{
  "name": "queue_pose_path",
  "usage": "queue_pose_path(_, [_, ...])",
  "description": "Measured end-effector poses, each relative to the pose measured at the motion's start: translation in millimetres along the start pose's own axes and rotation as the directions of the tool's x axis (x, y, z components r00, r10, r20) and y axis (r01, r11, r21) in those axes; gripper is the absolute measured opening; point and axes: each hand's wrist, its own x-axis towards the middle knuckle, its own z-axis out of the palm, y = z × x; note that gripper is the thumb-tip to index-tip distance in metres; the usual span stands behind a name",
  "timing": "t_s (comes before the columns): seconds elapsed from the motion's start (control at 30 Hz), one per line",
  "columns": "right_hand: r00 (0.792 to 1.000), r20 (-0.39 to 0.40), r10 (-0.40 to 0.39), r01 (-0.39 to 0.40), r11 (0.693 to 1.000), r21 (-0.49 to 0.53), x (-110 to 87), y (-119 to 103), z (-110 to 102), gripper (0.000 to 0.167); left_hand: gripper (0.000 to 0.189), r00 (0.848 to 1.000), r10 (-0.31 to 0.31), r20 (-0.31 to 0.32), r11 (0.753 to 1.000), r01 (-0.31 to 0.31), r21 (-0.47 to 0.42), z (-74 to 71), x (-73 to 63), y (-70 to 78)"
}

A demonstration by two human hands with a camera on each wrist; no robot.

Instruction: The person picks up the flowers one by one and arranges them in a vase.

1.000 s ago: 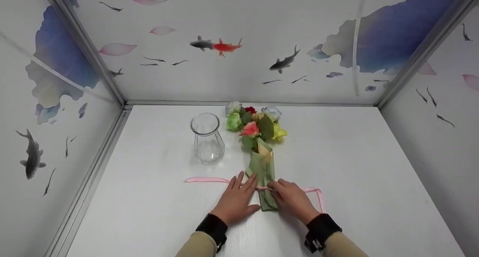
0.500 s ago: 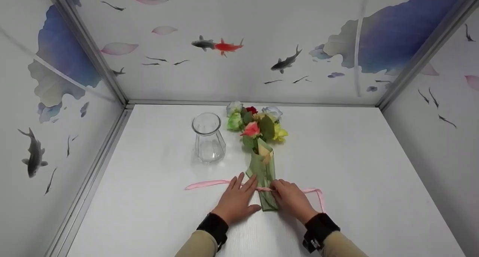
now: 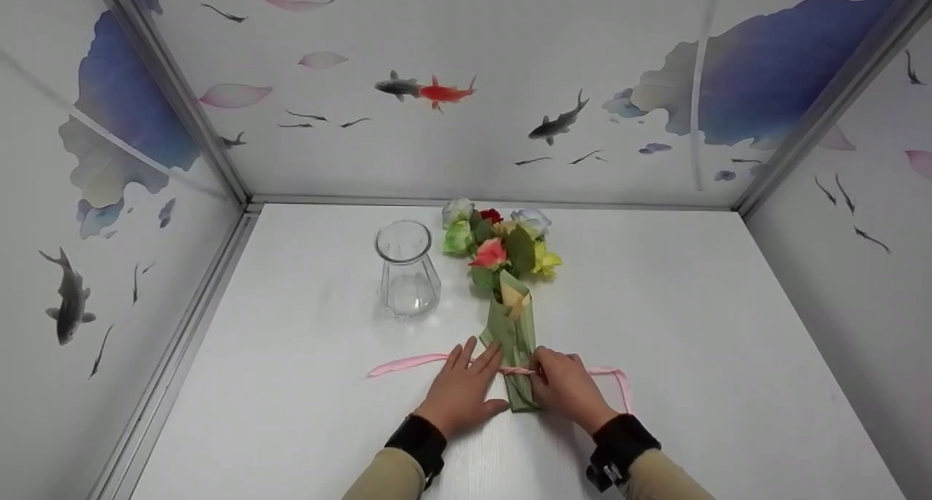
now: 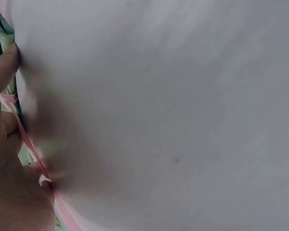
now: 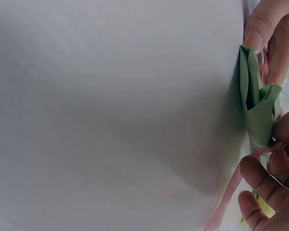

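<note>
A bouquet of artificial flowers [image 3: 489, 252] in green wrapping paper [image 3: 512, 325] lies on the white table, blooms pointing away from me. A pink ribbon [image 3: 408, 364] crosses the lower part of the wrap, its ends trailing out on both sides. My left hand [image 3: 464, 389] lies flat with fingers spread, touching the wrap's left side over the ribbon. At the right side my right hand [image 3: 571, 387] has curled fingers; the right wrist view shows it pinching the ribbon [image 5: 269, 150] beside the folded paper [image 5: 260, 113]. In the left wrist view, fingers [image 4: 8, 62] hide much of the wrap.
A clear glass vase [image 3: 409, 282] stands upright left of the flowers. White panels printed with fish and petals [image 3: 480, 143] enclose the table at the back and both sides. The ribbon's right tail [image 3: 625, 387] bends down near the right wrist.
The ribbon's left tail has swung toward me and shortened, its tip shifting right. My right hand has moved slightly to the right along the wrap's edge. The left hand stays in place.
</note>
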Motion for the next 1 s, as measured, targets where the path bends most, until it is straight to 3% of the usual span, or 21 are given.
queue_pose_path(0.13, [0.999, 0.015, 0.037, -0.038, 0.999, 0.035, -0.1, 1, -3, 0.025, 0.080, 1.000, 0.003, -0.011, 1.000, -0.003, 0.025, -2.0, -0.5, 1.4])
queue_pose_path(0.3, [0.999, -0.018, 0.030, -0.028, 0.993, 0.114, -3.2, 5, -5, 0.026, 0.080, 1.000, 0.007, -0.017, 0.999, -0.006, 0.037, -2.1, -0.5, 1.0])
queue_pose_path(0.63, [0.993, 0.038, 0.111, -0.117, 0.947, 0.299, -7.5, 17, -6, 0.024, 0.081, 1.000, 0.002, -0.015, 1.000, -0.001, 0.029, -0.9, 0.7, 0.0])
queue_pose_path(0.83, [0.994, 0.057, 0.098, -0.112, 0.942, 0.317, -9.1, 20, -9, 0.019, 0.082, 1.000, -0.004, -0.012, 1.000, 0.004, 0.021, -0.9, 1.1, -0.1])
queue_pose_path(1.0, [0.989, 0.061, 0.135, -0.148, 0.939, 0.309, -10.0, 19, -10, 0.020, 0.082, 1.000, -0.003, -0.011, 1.000, 0.003, 0.012, -1.6, 0.8, 0.8])
